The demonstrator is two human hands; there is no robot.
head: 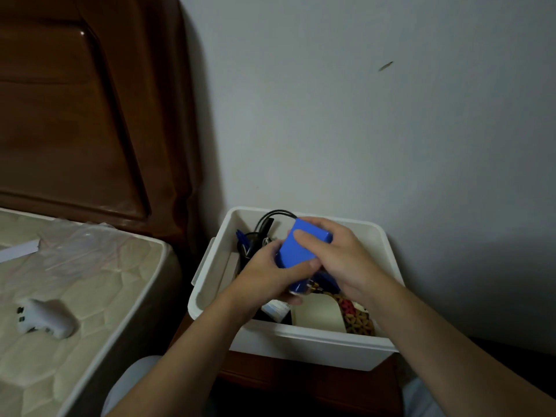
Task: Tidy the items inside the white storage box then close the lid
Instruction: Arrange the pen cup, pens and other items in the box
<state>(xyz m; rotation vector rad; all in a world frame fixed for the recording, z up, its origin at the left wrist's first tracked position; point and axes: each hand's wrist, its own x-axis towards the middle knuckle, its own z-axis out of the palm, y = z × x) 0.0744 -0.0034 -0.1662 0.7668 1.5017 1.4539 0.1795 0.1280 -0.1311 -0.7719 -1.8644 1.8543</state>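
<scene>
Both hands are on one thing: our left hand [264,273] cups the blue pack [296,257] from below and our right hand [337,257] pinches its top end, holding it just above the open white box [301,341], which sits on a dark wooden stand beside the bed [90,281]. We judge the tidying only part done. Black cables [264,224], a cream card [319,314] and a patterned item [358,320] lie loose inside the box. We see no lid anywhere, so placing the pack and closing the box remain.
</scene>
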